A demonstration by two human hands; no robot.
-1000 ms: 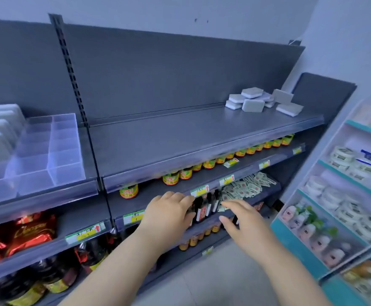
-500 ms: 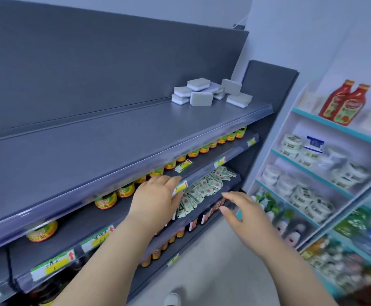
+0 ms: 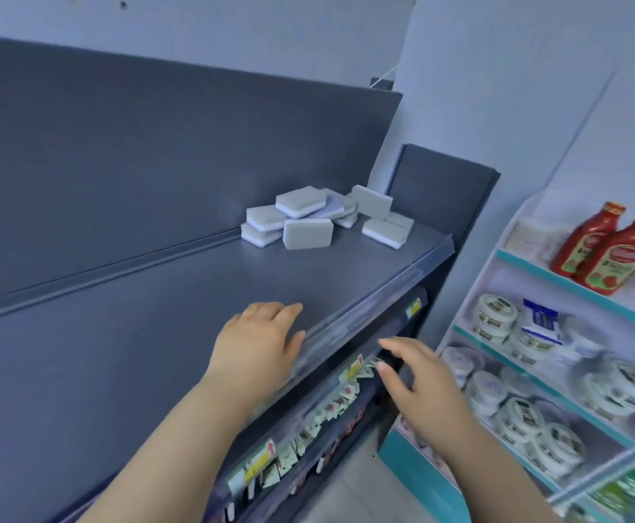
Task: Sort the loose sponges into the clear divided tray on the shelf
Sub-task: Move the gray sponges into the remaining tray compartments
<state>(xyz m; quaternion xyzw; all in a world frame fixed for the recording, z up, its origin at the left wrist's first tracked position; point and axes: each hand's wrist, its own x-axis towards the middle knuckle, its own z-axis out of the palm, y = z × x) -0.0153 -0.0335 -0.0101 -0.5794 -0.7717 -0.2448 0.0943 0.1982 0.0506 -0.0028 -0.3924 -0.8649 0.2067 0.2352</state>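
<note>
Two empty hands, left hand and right hand, fingers relaxed, reach over a grey shelf towards piled sponges.

Two red sauce bottles stand above round white tubs on a teal-edged rack, small sachets nearby.

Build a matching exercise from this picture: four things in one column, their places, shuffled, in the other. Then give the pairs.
Things
1. sponges
2. left hand
3. right hand
4. red bottles

Places
A. top tier of the white side rack
B. at the front edge of the grey shelf
C. piled at the grey shelf's far right end
D. in front of the lower tiers, below that edge

Pairs: 1-C, 2-B, 3-D, 4-A
</note>
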